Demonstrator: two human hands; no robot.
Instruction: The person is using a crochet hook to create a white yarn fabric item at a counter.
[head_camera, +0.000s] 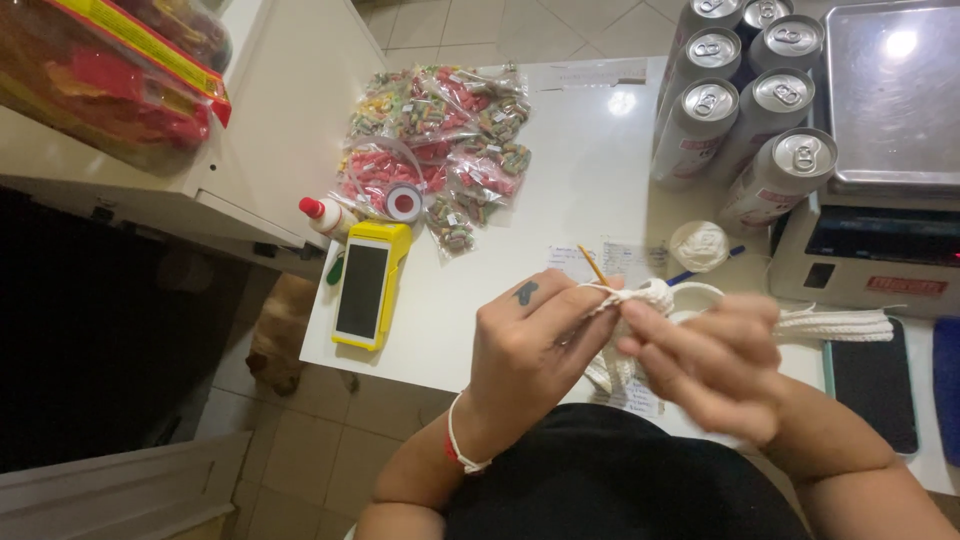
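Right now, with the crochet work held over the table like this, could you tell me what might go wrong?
1. The right hand is motion-blurred beside the left hand gripping the hook; a loop of white yarn could slip off.
2. The knitted strip trails toward the cans; a tug might drag it against them.
3. The yarn ball sits loose on the table and could roll.

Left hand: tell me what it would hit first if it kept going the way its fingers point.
Probably the right hand: the left hand points rightward at it, with the white crochet piece pinched between them. Depth is unclear.
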